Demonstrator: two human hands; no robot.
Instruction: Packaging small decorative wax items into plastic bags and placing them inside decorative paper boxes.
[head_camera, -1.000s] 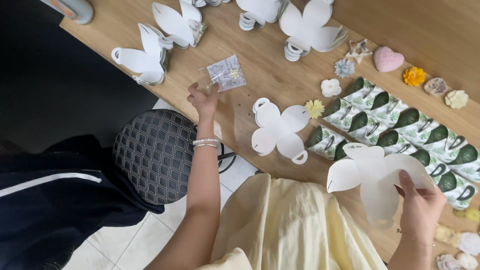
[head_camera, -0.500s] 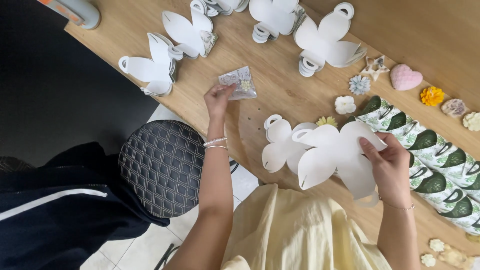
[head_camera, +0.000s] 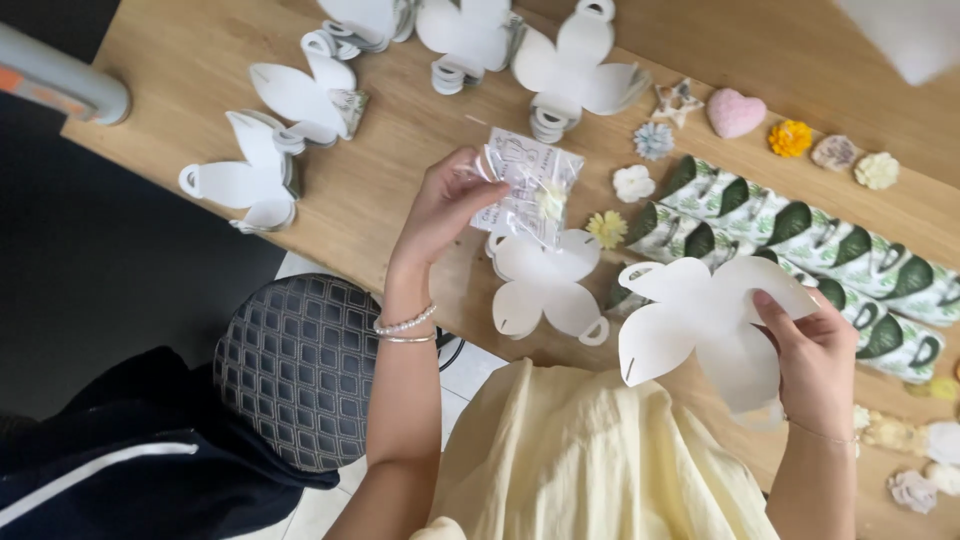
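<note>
Left hand (head_camera: 445, 205) grip on clear packet (head_camera: 528, 185), right hand (head_camera: 815, 355) on white cutout (head_camera: 700, 320) — fingertips hidden behind.

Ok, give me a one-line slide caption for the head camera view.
Left hand lifts a clear packet while right hand holds a white flower-shaped card above a wooden table.

Soft, even daylight is spread across the pale wooden worktop (head_camera: 380, 190); faint shadows are cast, slight blur is seen throughout.

On the worktop (head_camera: 400, 200), a stack of cutouts (head_camera: 545, 285) lies between the hands; leaf-shaped pieces (head_camera: 800, 240) lie right, more cutouts (head_camera: 270, 150) left.
</note>
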